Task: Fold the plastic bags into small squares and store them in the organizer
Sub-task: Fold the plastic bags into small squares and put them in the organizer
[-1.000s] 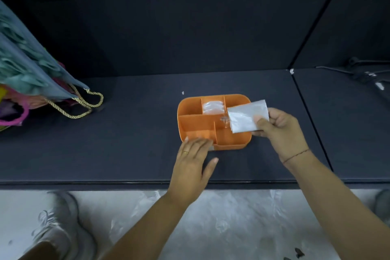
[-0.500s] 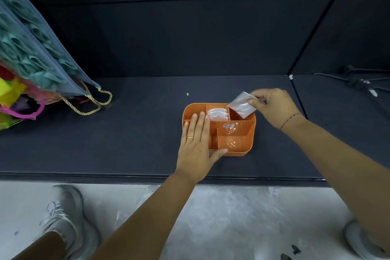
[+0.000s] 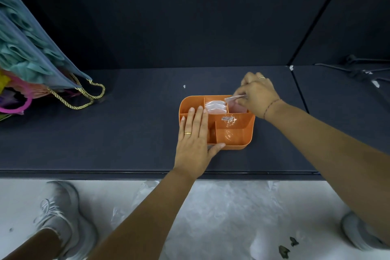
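Two hands — right grip pinches folded bag, left grip flat on organizer

Orange organizer; clear folded bags; dark shelf.

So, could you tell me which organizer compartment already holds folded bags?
The far middle compartment, with folded bags in it. The right hand holds a bag at the far right one; the near one shows only a sticker.
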Tool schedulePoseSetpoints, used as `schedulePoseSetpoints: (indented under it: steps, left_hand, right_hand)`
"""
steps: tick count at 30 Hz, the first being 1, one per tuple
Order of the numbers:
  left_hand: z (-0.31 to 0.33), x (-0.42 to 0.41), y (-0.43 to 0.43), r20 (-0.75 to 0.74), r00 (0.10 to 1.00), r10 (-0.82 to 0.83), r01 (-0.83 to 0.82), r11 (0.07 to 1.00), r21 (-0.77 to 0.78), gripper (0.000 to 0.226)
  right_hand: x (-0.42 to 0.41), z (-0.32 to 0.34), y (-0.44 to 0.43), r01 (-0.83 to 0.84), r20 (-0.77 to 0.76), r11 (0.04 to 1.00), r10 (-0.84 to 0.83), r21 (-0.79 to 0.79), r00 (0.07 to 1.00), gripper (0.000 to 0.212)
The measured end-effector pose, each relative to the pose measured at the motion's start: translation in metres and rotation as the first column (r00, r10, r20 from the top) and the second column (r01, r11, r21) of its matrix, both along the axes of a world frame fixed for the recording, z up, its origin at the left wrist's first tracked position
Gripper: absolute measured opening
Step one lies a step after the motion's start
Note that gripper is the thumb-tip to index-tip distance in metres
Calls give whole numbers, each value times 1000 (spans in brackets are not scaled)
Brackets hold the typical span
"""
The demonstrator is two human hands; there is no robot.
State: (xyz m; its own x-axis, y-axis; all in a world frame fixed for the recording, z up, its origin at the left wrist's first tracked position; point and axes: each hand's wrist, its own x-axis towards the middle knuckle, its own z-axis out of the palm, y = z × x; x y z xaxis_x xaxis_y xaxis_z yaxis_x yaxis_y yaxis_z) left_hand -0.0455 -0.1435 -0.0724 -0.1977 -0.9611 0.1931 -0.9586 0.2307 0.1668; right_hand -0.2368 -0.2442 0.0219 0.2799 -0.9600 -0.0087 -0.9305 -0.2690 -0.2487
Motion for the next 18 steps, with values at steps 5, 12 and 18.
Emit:
schedulePoseSetpoints:
  steps: [5,12,18]
  left_hand:
    - [0,-2,1,3,1000,20,-20,1000,-2,93]
    - [1,-3,0,14,1000,19,-19,1000,-11,92]
    - [1,-3,0,26,999,19,-19,1000,-19,92]
  right_hand:
    - [-5,-14,7,36,-13,999,-36,28,999,19]
    - [-11,-5,14,73,192,997,-70,-11,979,9]
    - [-14,0,9,19,98,1000,-20,8,995,5]
